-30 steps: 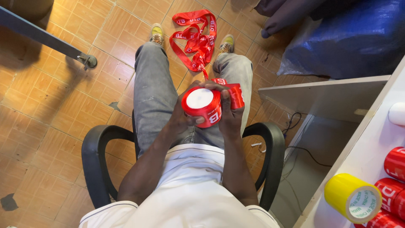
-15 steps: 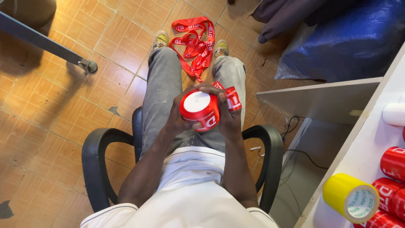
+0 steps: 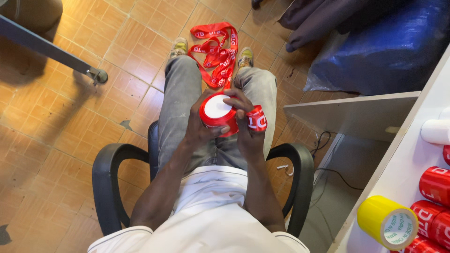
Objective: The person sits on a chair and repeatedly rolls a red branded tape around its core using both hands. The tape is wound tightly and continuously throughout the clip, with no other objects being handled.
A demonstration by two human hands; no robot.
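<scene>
the red tape roll (image 3: 218, 114) sits above the person's lap, between the knees and well clear of the chair's armrests (image 3: 105, 173), with its white round face turned up toward the camera. the left hand (image 3: 199, 126) wraps the roll from the left side and underneath, fingers curled snugly round the rim. the right hand (image 3: 246, 124) comes over the right edge, fingers bent across the top rim, and a loose end of red tape (image 3: 257, 118) folds out just beside its thumb side (whether the tape is pinched or only stuck to the fingers cannot be told).

the roll looks light and stiff, a hard ring that will not give under a firm squeeze; its smooth wound side is likely a little slick, so the rim and the flat faces are the surer places to hold. the free end is the opposite: thin, limp and probably sticky on one face, best taken at its very tip.

on the tiled floor between the shoes lies a tangle of red tape strip (image 3: 216, 51). at the near right corner of the white bench (image 3: 398, 185) stand a yellow roll (image 3: 386, 222) and more red rolls (image 3: 433, 185).
</scene>
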